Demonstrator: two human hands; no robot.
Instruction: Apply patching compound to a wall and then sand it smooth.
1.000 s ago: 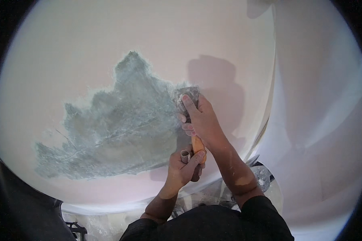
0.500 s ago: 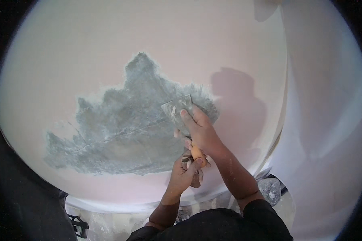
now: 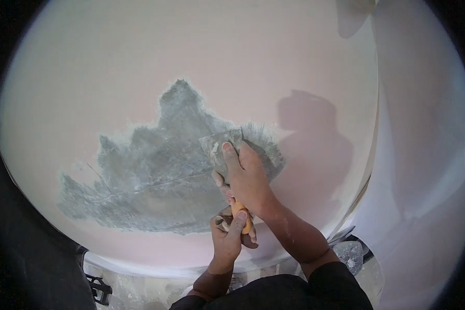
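A putty knife with a broad, plaster-smeared blade (image 3: 214, 146) and an orange handle (image 3: 245, 221) is between my hands. My right hand (image 3: 248, 173) is closed round the upper part of it, thumb pressed flat along the blade. Lower down, my left hand (image 3: 228, 238) is wrapped round the orange handle. It also holds a dirty brown piece with a round, hollow-looking end (image 3: 222, 223), whose kind I cannot make out. Behind the blade is a rough grey patch (image 3: 144, 191) with a thin crack across it, in a pale pink wall (image 3: 232, 62). Whether the blade touches the patch is unclear.
A white wall or sheet (image 3: 418, 170) borders the pink wall on the right. Below right, by my elbow, stands a grey-smeared bucket-like thing (image 3: 349, 257). A black frame-like object (image 3: 99, 290) lies at lower left on the spattered floor (image 3: 134, 289).
Both hands and the putty knife have shifted slightly left and down in the picture. The wall and patch also sit a little lower, so the view has moved. Both grips look alike.
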